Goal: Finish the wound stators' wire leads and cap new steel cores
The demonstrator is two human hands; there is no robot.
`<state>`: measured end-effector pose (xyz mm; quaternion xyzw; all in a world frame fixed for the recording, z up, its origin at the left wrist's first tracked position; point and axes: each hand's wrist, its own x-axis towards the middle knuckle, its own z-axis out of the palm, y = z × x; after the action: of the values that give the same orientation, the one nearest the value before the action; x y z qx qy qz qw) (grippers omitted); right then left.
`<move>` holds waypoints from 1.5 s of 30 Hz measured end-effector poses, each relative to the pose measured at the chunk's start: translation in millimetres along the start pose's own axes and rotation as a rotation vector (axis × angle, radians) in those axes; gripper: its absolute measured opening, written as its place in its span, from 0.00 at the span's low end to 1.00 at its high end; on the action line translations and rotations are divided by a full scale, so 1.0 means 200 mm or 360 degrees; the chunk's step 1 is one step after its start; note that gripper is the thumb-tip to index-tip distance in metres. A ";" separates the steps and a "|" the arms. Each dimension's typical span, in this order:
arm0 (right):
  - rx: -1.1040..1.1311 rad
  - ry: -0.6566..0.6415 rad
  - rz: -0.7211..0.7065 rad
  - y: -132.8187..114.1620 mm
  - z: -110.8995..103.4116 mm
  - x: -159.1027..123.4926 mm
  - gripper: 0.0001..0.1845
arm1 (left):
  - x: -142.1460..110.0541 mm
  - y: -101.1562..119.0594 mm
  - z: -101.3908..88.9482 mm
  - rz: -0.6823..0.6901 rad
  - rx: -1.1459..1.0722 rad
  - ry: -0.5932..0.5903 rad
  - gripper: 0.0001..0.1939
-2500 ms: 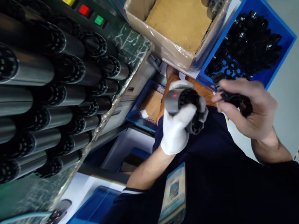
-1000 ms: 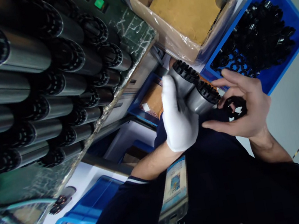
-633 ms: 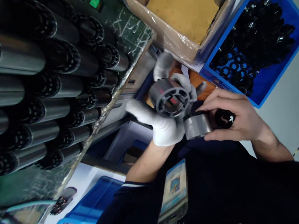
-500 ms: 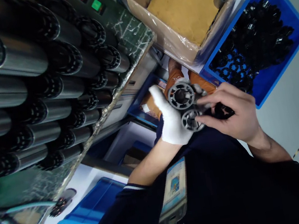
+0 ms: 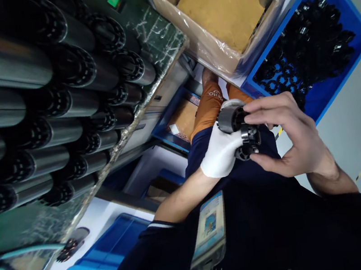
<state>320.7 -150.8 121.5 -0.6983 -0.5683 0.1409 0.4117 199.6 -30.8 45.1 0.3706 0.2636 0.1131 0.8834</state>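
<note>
My left hand (image 5: 219,151), in a white glove, is wrapped round grey metal cylinders (image 5: 231,118) held in front of my body. My bare right hand (image 5: 290,133) pinches a black toothed plastic ring (image 5: 250,134) between thumb and fingers and presses it against the end of a cylinder. The two hands touch around the parts. How many cylinders the glove holds is hidden by the fingers.
A blue bin (image 5: 349,12) full of black rings lies at the upper right beside a cardboard box (image 5: 216,15) with a few cylinders in its corner. Stacked cylinders with black ends (image 5: 35,107) fill the left. More blue bins (image 5: 110,255) sit lower left. A badge (image 5: 209,231) hangs on my chest.
The cylinders were turned end-on and now lie lower against the glove. My right hand has brought the black ring from beside the cylinders onto a cylinder's end.
</note>
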 end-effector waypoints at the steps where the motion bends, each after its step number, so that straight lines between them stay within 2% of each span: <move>1: -0.0002 -0.0008 -0.0053 0.01 -0.02 0.00 0.31 | -0.01 0.02 0.00 -0.0018 -0.0030 -0.0016 0.33; 4: 0.0042 0.0084 -0.0154 0.03 -0.05 -0.02 0.34 | -0.03 0.07 0.01 -0.0071 -0.0121 -0.0098 0.35; 7: -0.0002 0.0239 -0.0009 0.01 -0.08 -0.03 0.39 | -0.06 0.11 0.04 -0.0120 -0.0281 -0.0049 0.30; 10: -0.0106 0.0335 0.0081 -0.01 -0.09 -0.03 0.37 | -0.07 0.12 0.07 -0.0095 -0.0329 0.0057 0.26; 15: -0.0147 0.0302 0.0045 -0.02 -0.06 -0.02 0.33 | -0.08 0.11 0.06 0.0045 -0.0211 -0.0009 0.25; 20: -0.0056 0.0341 0.0019 -0.01 -0.05 -0.02 0.31 | -0.09 0.11 0.05 0.0095 -0.0116 -0.0015 0.25; 26: -0.0068 0.0344 -0.0005 -0.01 -0.06 -0.04 0.30 | -0.12 0.10 0.04 0.0232 0.0008 -0.0029 0.18; 28: -0.0110 0.0340 0.0040 0.00 -0.05 -0.04 0.26 | -0.12 0.08 0.02 0.0219 0.0055 -0.0033 0.21; 31: -0.0042 0.0360 0.0067 0.01 -0.01 -0.03 0.22 | -0.09 0.04 0.00 0.0198 0.0037 -0.0037 0.33; 35: 0.0558 0.0663 -0.0019 0.00 0.03 0.00 0.22 | -0.02 0.01 0.02 0.0286 0.0040 -0.0123 0.37; 38: 0.0845 0.0585 0.0081 -0.01 0.05 0.01 0.11 | 0.00 0.01 0.03 0.0459 0.0246 -0.0064 0.44; 40: 0.0838 0.0546 0.0055 -0.01 0.06 0.00 0.07 | -0.01 0.02 0.02 0.0541 0.0330 0.0019 0.43; 43: 0.0580 0.0548 0.0071 0.03 0.07 -0.03 0.17 | -0.03 0.04 -0.01 0.0597 0.0417 0.0028 0.31; 45: 0.0441 0.0505 0.0132 0.04 0.07 -0.06 0.21 | -0.03 0.06 -0.02 0.0618 0.0492 0.0012 0.30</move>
<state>312.1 -156.6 103.7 -0.6714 -0.4422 0.1227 0.5819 193.2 -22.5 54.3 0.5445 0.2049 0.2406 0.7770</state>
